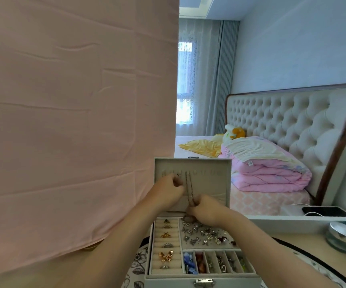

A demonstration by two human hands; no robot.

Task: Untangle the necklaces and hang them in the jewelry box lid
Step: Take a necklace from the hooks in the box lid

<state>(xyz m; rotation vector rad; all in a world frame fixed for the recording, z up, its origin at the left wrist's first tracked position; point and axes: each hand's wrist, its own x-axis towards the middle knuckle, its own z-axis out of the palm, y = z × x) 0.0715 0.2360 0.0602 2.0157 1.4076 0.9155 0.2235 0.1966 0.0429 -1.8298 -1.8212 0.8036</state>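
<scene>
Against the upright lid (pixel 209 183) of the open box (pixel 168 281), a dark necklace (pixel 188 188) hangs straight down from one of the hooks (pixel 203 173) in the row near the lid's top edge. The right hand (pixel 206 209) sits low at the bottom of the lid, fingers curled, pinching the lower end of the chain. The left hand (pixel 167 192) is raised just left of the necklace, with its fingers curled in close under the hooks. Whether it grasps anything I cannot tell, since the fingertips are too small and blurred. Both forearms reach in over the box's tray.

On the tray's left side, rings (pixel 166 234) and a gold butterfly brooch (pixel 165 256) sit in padded rolls. Earrings (pixel 207 233) lie scattered in the wide compartment at upper right, just under the right hand. Beads (pixel 190 262) fill the narrow slots below them. A metal latch (pixel 204 283) shows on the front wall.

The box stands on a floral mat (pixel 136 265) on a pale table (pixel 305 246), and a jar (pixel 342 235) with a silver top stands well apart to the right. A pink cloth (pixel 74 121) hangs across the whole left side. Behind the lid is a bed with a tufted headboard (pixel 282 125), a folded pink quilt (pixel 267 169) and a yellow pillow (pixel 201 146)
</scene>
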